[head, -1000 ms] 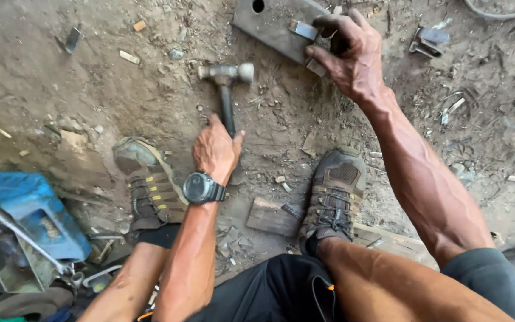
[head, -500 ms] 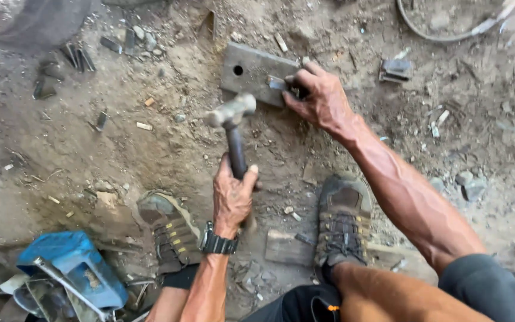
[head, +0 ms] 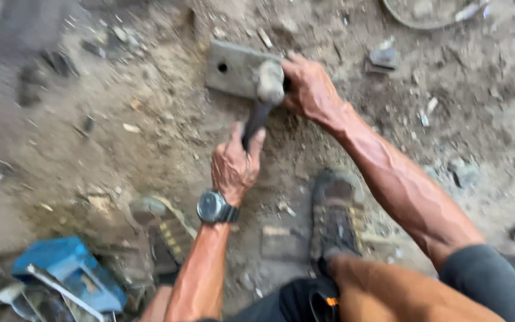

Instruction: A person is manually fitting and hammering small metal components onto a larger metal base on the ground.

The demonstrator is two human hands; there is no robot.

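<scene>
My left hand, with a dark watch on its wrist, grips the black handle of a hammer. The hammer's grey head hangs blurred over the right end of a thick grey metal plate that has a round hole in it and lies on the dirt. My right hand rests at the plate's right end, fingers curled over a small part there; the hammer head hides what they hold. Both my shoes are planted on the ground below the plate.
A blue plastic container and metal tools lie at the lower left. Small metal scraps and stones are scattered over the dirt. A round rim shows at the top right. A dark block sits between my feet.
My left hand picked the hammer up off the ground and swung its head up onto the plate's right end. My right hand stayed on the plate. The view shifted closer.
</scene>
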